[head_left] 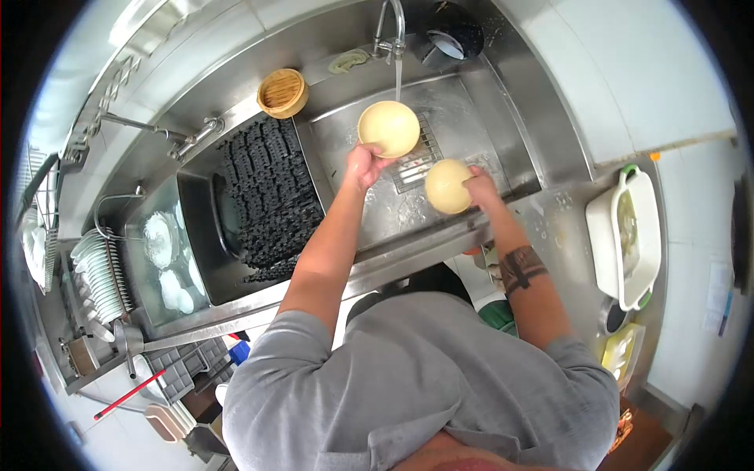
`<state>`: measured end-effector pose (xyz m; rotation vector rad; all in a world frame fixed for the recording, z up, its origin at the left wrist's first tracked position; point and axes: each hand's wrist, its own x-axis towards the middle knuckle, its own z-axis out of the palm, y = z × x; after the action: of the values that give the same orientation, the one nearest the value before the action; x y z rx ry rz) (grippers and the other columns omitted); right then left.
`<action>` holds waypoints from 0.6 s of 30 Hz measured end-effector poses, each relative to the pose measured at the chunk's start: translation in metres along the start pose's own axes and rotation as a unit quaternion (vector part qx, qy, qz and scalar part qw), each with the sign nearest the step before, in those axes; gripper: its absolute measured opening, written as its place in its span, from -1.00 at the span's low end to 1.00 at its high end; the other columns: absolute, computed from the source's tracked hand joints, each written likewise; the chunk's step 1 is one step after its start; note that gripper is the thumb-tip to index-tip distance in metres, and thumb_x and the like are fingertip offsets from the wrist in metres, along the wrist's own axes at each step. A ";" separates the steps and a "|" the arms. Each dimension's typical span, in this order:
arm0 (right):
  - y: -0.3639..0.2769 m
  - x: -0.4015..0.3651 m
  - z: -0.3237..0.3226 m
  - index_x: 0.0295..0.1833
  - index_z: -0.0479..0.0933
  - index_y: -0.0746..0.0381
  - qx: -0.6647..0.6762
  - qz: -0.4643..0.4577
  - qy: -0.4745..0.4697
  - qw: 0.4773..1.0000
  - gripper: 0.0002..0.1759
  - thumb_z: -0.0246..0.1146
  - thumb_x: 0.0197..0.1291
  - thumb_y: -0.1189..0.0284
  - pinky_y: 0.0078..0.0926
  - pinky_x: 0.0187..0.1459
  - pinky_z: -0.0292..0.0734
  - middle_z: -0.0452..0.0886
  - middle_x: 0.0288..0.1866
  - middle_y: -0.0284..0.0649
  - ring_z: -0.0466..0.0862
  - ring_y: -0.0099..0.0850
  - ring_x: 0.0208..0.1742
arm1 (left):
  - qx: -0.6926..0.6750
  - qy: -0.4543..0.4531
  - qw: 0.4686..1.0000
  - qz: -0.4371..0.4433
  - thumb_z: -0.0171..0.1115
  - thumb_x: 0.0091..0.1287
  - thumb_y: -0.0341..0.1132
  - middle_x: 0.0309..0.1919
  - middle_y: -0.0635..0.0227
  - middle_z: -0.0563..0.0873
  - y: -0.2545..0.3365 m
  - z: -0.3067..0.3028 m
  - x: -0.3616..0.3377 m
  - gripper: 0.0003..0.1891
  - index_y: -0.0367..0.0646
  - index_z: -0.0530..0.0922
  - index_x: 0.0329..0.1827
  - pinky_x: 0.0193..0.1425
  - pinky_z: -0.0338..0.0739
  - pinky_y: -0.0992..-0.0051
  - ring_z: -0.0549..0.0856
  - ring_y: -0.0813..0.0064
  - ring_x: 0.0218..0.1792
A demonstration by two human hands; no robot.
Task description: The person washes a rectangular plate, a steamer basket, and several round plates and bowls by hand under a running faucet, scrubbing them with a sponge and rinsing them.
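Note:
My left hand (366, 164) grips a pale yellow bowl (389, 129) by its near rim, thumb over the edge. The bowl's hollow faces up, just below the running faucet (390, 39). To the right, my right hand (481, 188) is closed on the edge of a second pale yellow bowl (448, 187). Both bowls are over the stainless steel sink (479, 102), apart from each other. Beneath them a metal drain grate (415, 169) shows in the basin floor.
Left of the basin lies a ribbed black mat (271, 188), with a bamboo steamer (283, 93) behind it. Plates stand in a rack (102, 275) at far left. A black pan (452, 35) sits at the back corner; a white tub (626, 235) stands on the right counter.

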<state>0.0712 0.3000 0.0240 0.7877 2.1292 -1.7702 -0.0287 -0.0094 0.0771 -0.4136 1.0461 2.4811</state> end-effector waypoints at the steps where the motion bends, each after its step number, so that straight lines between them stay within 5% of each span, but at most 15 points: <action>1: 0.006 0.020 0.016 0.19 0.51 0.21 0.017 0.069 -0.058 0.996 -0.57 0.25 0.18 0.63 -0.08 -0.27 0.77 0.66 0.02 -0.08 0.78 -0.13 -0.13 | -0.007 0.002 1.000 0.008 -0.09 0.34 -0.65 0.37 -0.20 0.45 -0.002 0.003 0.012 -0.42 -0.49 0.19 0.48 0.31 0.68 -0.10 0.60 -0.19 0.30; 3: 0.027 0.048 0.052 0.16 0.52 0.22 0.031 0.167 -0.127 0.977 -0.57 0.30 0.14 0.64 0.09 -0.25 0.78 0.66 0.04 -0.05 0.78 -0.04 -0.08 | -0.036 0.010 0.999 -0.006 -0.03 0.36 -0.62 0.37 -0.16 0.47 -0.006 0.007 0.045 -0.42 -0.45 0.21 0.49 0.28 0.68 -0.09 0.60 -0.14 0.31; 5: 0.057 0.064 0.086 0.22 0.50 0.26 0.190 0.232 -0.200 0.933 -0.54 0.29 0.18 0.65 0.25 -0.19 0.75 0.64 0.07 0.02 0.77 0.01 -0.01 | -0.060 0.012 0.998 -0.020 0.03 0.38 -0.59 0.38 -0.11 0.49 -0.002 0.021 0.081 -0.41 -0.41 0.23 0.51 0.25 0.68 -0.07 0.61 -0.09 0.32; 8: 0.133 0.106 0.148 0.33 0.43 0.28 0.081 0.259 -0.250 0.930 -0.46 0.27 0.21 0.65 0.23 -0.13 0.75 0.61 0.12 0.03 0.75 0.01 0.06 | 0.115 0.118 0.986 0.006 0.13 0.43 -0.48 0.30 -0.03 0.58 0.018 0.062 0.126 -0.49 -0.36 0.39 0.46 0.21 0.66 0.04 0.64 0.08 0.31; 9: 0.164 0.113 0.168 0.27 0.52 0.27 0.093 0.239 -0.232 0.938 -0.50 0.33 0.17 0.58 0.24 -0.15 0.73 0.67 0.06 0.04 0.77 -0.02 0.02 | 0.370 0.097 0.923 0.044 0.16 0.44 -0.41 0.27 0.00 0.62 0.022 0.067 0.146 -0.54 -0.30 0.48 0.40 0.22 0.66 0.11 0.69 0.11 0.24; 10: 0.157 0.103 0.179 0.21 0.62 0.26 0.104 0.219 -0.214 0.946 -0.53 0.39 0.13 0.52 0.24 -0.16 0.70 0.74 0.00 0.05 0.79 -0.05 -0.03 | 0.598 0.067 0.795 0.075 0.19 0.44 -0.35 0.24 0.03 0.66 0.027 0.075 0.155 -0.58 -0.23 0.57 0.34 0.23 0.66 0.18 0.73 0.14 0.18; 11: 0.151 0.094 0.181 0.20 0.64 0.23 0.078 0.230 -0.192 0.951 -0.53 0.40 0.14 0.39 0.06 -0.09 0.71 0.73 0.09 0.08 0.80 -0.05 -0.04 | 0.601 0.070 0.793 0.068 0.19 0.44 -0.35 0.24 0.03 0.66 0.031 0.081 0.158 -0.58 -0.23 0.57 0.34 0.23 0.66 0.18 0.73 0.14 0.18; 12: 0.130 0.084 0.176 0.20 0.64 0.23 0.079 0.237 -0.195 0.948 -0.53 0.40 0.14 0.39 0.06 -0.09 0.71 0.73 0.09 0.08 0.80 -0.05 -0.04 | 0.749 -0.030 0.646 0.148 0.20 0.42 -0.31 0.23 0.02 0.67 0.038 0.094 0.156 -0.60 -0.18 0.62 0.29 0.19 0.66 0.20 0.77 0.10 0.08; 13: 0.111 0.082 0.169 0.15 0.65 0.27 -0.139 0.096 -0.246 0.954 -0.59 0.38 0.16 0.47 -0.01 -0.07 0.70 0.74 0.04 0.06 0.78 -0.05 0.00 | 0.849 -0.129 0.461 0.224 0.22 0.40 -0.27 0.22 0.02 0.68 0.044 0.103 0.158 -0.62 -0.13 0.66 0.25 0.16 0.67 0.22 0.80 0.06 -0.01; 14: 0.084 0.083 0.159 0.10 0.66 0.30 -0.348 -0.055 -0.281 0.893 -0.66 0.35 0.17 0.55 -0.09 -0.04 0.69 0.75 -0.01 0.05 0.76 -0.05 0.03 | 0.849 -0.127 0.462 0.224 0.22 0.40 -0.27 0.22 0.02 0.68 0.045 0.104 0.165 -0.62 -0.13 0.66 0.25 0.16 0.67 0.22 0.80 0.06 -0.01; 16: 0.014 0.090 0.133 0.01 0.70 0.29 -0.500 -0.107 -0.318 0.799 -0.70 0.41 0.15 0.46 -0.22 -0.01 0.66 0.76 -0.05 0.01 0.77 -0.10 0.00 | 0.842 -0.019 0.507 0.184 0.26 0.35 -0.25 0.24 0.03 0.67 0.044 0.097 0.177 -0.59 -0.05 0.66 0.27 0.15 0.66 0.23 0.78 0.01 -0.03; 17: -0.024 0.087 0.100 0.00 0.70 0.30 -0.303 -0.119 -0.234 0.916 -0.73 0.39 0.19 0.44 -0.24 -0.02 0.65 0.77 -0.05 -0.02 0.77 -0.16 -0.08 | 0.811 -0.027 0.574 0.107 0.22 0.42 -0.24 0.21 0.06 0.70 0.049 0.086 0.195 -0.60 -0.09 0.63 0.29 0.23 0.63 0.22 0.75 0.09 0.13; 18: -0.070 0.083 0.072 0.01 0.68 0.28 -0.197 -0.231 -0.104 0.947 -0.78 0.32 0.26 0.51 -0.31 -0.10 0.64 0.76 -0.18 -0.17 0.74 -0.30 -0.19 | 0.808 -0.020 0.579 0.109 0.22 0.42 -0.24 0.21 0.06 0.70 0.046 0.070 0.199 -0.60 -0.09 0.63 0.29 0.23 0.63 0.22 0.75 0.09 0.13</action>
<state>-0.0459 0.2428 0.0220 -0.0050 2.5331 -1.4410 -0.2321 0.0640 0.0687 0.4018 2.7265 0.6824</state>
